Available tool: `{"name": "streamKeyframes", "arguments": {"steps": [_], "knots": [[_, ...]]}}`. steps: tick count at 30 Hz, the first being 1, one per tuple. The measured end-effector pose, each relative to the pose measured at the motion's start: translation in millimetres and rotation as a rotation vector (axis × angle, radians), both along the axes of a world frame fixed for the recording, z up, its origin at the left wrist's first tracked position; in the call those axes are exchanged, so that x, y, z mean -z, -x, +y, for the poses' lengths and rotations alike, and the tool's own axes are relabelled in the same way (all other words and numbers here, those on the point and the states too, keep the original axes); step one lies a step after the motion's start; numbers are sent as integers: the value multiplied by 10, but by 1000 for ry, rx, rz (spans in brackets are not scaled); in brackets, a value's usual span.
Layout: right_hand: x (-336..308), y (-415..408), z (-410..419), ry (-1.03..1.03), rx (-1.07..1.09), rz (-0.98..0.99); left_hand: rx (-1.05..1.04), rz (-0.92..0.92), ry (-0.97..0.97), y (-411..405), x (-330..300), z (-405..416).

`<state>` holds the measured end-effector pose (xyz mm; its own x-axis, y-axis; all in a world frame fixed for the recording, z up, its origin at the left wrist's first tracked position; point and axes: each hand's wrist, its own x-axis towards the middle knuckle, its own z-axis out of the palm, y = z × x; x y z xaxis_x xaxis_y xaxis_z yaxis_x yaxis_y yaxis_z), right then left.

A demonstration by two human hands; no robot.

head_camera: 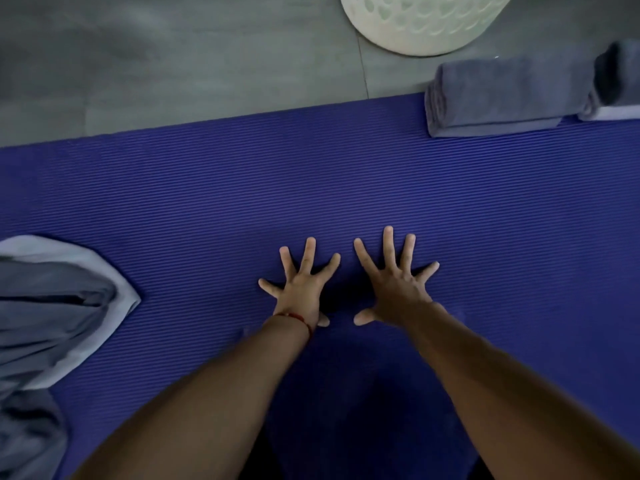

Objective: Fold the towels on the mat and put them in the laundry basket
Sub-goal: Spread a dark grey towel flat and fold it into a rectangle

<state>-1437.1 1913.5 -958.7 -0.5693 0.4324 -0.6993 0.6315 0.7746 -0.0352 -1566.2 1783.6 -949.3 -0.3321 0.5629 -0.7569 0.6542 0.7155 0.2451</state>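
Grey floor borders the mat [346,188], where both hands, left [301,292] and right [394,289], press flat and empty mid-mat, the unfolded towel [52,306] at its left edge, nearer the left hand.

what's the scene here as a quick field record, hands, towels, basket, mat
left hand: flat on the mat, fingers spread, holds nothing
right hand: flat on the mat, fingers spread, holds nothing
mat: blue, ribbed, on a grey floor
folded towel: grey, at the mat's far right edge
loose towels: grey, unfolded, heaped at the left
laundry basket: white, on the floor beyond the mat; contents not visible
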Motion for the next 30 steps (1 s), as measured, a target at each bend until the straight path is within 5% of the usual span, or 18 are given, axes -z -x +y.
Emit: {"name": "streamKeyframes", "arguments": {"steps": [10,16,25,30], "knots": [[-176,179,-391,-141,-123,-80,6,103,-208,-62,153,-264],[-349,-12,-1101,-15,-421,97,194,354,-328,-322,203,-1644],[-1054,676,-2365,162,-660,287,-352,731,-61,362,-110,-3844],[-1110,651,-2576,143,-729,198,-433,708,-89,856,-304,-4320]]}}
